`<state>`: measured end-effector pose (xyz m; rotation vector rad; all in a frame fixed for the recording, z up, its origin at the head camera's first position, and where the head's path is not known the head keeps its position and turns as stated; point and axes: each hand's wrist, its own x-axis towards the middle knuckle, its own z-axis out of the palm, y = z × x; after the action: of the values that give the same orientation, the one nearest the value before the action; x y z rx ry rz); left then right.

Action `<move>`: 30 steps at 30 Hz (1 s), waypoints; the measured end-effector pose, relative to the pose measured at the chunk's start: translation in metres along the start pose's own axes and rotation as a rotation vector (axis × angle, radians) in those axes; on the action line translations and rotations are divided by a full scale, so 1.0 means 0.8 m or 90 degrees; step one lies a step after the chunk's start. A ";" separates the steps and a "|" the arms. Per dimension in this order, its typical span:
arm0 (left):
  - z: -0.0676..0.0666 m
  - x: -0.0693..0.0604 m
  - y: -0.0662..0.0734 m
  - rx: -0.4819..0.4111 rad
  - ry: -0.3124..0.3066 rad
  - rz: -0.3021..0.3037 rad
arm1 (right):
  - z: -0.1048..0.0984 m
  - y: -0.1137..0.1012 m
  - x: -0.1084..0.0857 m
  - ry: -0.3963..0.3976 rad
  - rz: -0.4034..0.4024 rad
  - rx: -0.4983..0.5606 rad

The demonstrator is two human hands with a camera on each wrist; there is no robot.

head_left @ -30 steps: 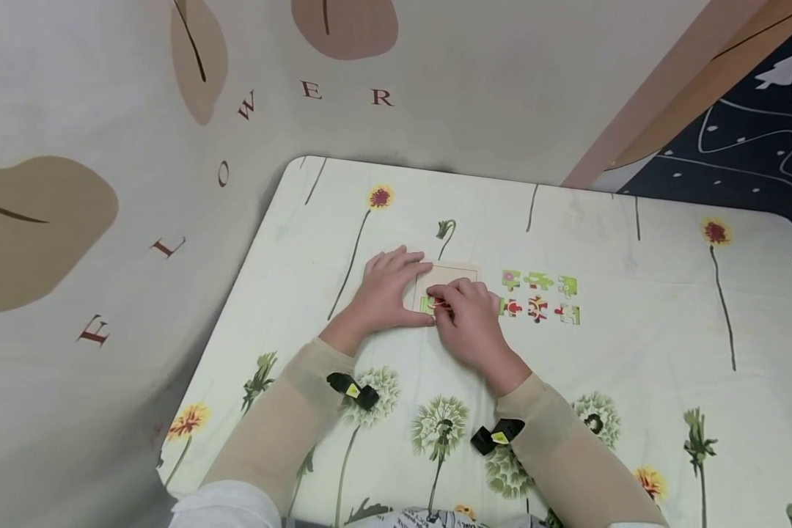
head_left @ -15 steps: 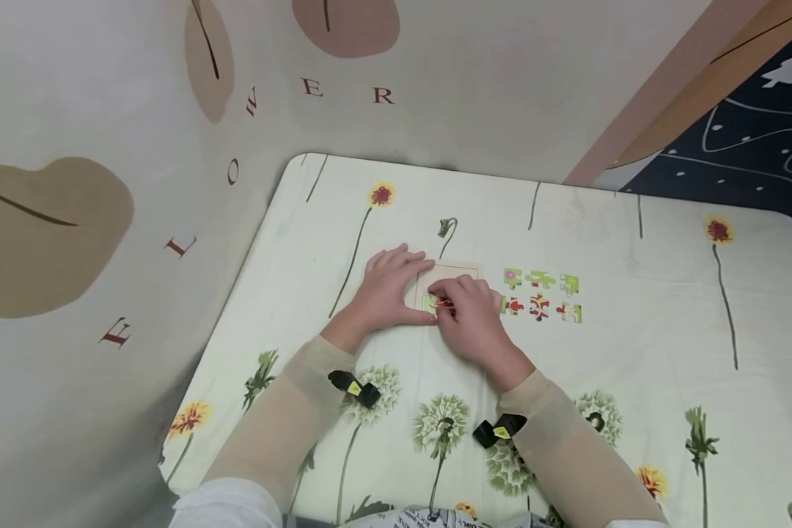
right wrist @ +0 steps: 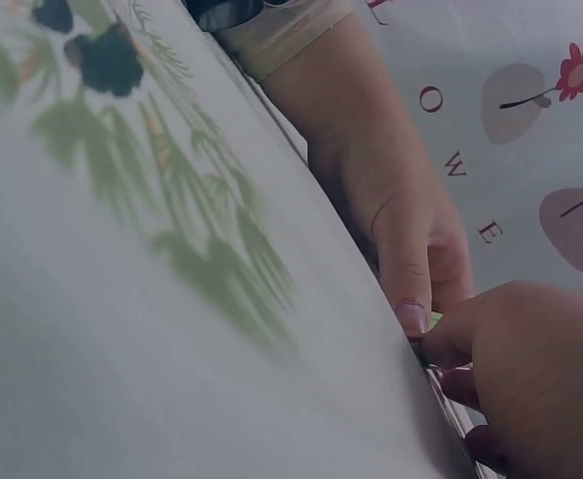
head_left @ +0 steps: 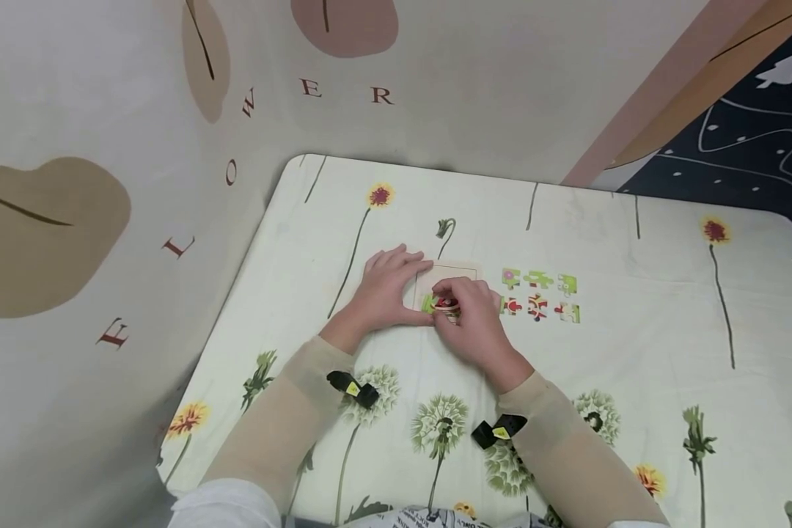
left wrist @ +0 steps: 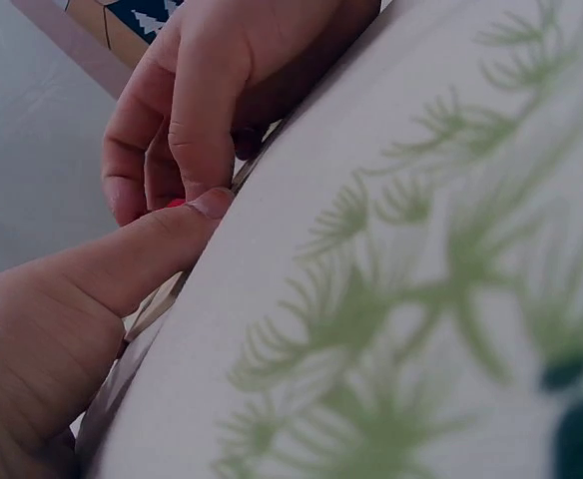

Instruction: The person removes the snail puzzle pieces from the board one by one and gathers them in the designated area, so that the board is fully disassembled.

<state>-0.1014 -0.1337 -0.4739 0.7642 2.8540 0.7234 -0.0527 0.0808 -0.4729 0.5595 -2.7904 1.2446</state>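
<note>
A pale wooden puzzle tray (head_left: 450,271) lies between the hands in the head view. My left hand (head_left: 391,287) rests at its left side, fingers spread, with the thumb along the near left corner. At the tray's near edge, my right hand (head_left: 473,317) pinches a red puzzle piece (head_left: 445,301) between curled fingers and thumb, partly covering it. A green puzzle piece (head_left: 427,303) sits in the tray's near left corner. The left wrist view shows the right fingers (left wrist: 204,140) bent down beside the left thumb (left wrist: 152,244), with a bit of red between them.
Right of the tray, loose jigsaw pieces lie in two rows: green ones (head_left: 539,279) behind, and red and green ones (head_left: 537,307) in front. A flower-print cloth (head_left: 647,315) covers the table. A printed curtain (head_left: 475,110) hangs along the back and left.
My right index finger has lifted slightly, and more of the red piece shows beneath it. The left hand has stayed put.
</note>
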 end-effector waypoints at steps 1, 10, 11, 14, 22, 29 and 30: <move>0.000 0.000 0.000 0.000 0.000 0.001 | 0.000 0.000 -0.001 0.001 -0.001 0.007; -0.002 0.003 0.001 -0.001 0.003 0.006 | -0.001 0.007 -0.002 0.009 -0.051 0.035; -0.002 0.003 0.001 -0.001 0.003 0.006 | -0.001 0.008 -0.002 0.013 -0.058 0.037; -0.003 0.003 0.002 0.000 0.001 0.004 | 0.000 0.010 -0.003 0.024 -0.070 0.038; -0.003 0.000 0.002 -0.003 -0.005 -0.002 | 0.003 0.013 -0.006 0.059 -0.099 0.031; -0.002 0.000 0.001 -0.002 0.000 -0.001 | -0.003 0.017 -0.008 0.131 -0.114 -0.019; -0.002 0.000 0.001 -0.003 0.000 -0.001 | -0.005 0.018 -0.010 0.140 -0.112 -0.019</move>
<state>-0.1013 -0.1336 -0.4718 0.7617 2.8518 0.7299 -0.0507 0.0950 -0.4816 0.6111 -2.5160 1.1506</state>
